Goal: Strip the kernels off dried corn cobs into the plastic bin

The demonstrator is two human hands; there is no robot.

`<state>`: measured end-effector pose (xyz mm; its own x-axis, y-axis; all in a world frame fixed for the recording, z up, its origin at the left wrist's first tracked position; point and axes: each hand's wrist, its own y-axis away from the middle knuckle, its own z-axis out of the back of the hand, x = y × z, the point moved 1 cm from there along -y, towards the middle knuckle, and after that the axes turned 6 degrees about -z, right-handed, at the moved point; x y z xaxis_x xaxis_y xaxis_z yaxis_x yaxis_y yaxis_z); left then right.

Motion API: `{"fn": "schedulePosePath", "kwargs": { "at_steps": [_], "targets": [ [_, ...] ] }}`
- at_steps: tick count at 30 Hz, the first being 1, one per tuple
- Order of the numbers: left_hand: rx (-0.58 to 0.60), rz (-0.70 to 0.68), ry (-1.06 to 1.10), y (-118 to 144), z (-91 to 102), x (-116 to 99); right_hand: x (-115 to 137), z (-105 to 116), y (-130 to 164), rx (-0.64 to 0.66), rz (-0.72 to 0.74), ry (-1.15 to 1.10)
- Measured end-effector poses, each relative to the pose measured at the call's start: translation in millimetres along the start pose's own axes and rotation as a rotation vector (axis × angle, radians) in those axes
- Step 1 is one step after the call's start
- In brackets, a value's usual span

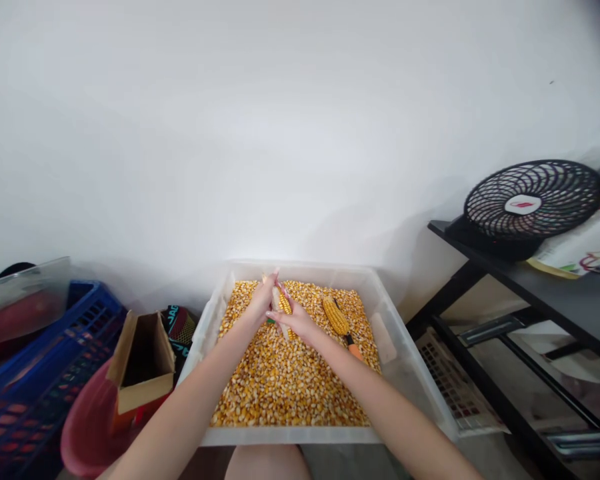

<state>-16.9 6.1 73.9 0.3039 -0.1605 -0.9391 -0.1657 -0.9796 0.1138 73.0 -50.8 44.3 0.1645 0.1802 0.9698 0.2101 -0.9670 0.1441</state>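
Note:
Both my hands hold one partly stripped corn cob over a clear plastic tub filled with loose yellow kernels. My left hand grips the cob's upper, bare end. My right hand wraps its lower part. A second, full corn cob lies on the kernels just right of my right hand. An orange-handled tool lies next to that cob, its tip hidden.
A cardboard box sits in a pink basin at the left, beside a blue crate. A black table at the right carries a black fan. A white wall stands behind the tub.

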Motion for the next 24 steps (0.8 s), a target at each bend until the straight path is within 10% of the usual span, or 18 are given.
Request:
{"fn": "schedulePosePath", "kwargs": {
  "at_steps": [24],
  "targets": [
    [0.163,0.064,0.051,2,-2.6,-2,12,4,4,0.065,-0.234,-0.238]
  ]
}}
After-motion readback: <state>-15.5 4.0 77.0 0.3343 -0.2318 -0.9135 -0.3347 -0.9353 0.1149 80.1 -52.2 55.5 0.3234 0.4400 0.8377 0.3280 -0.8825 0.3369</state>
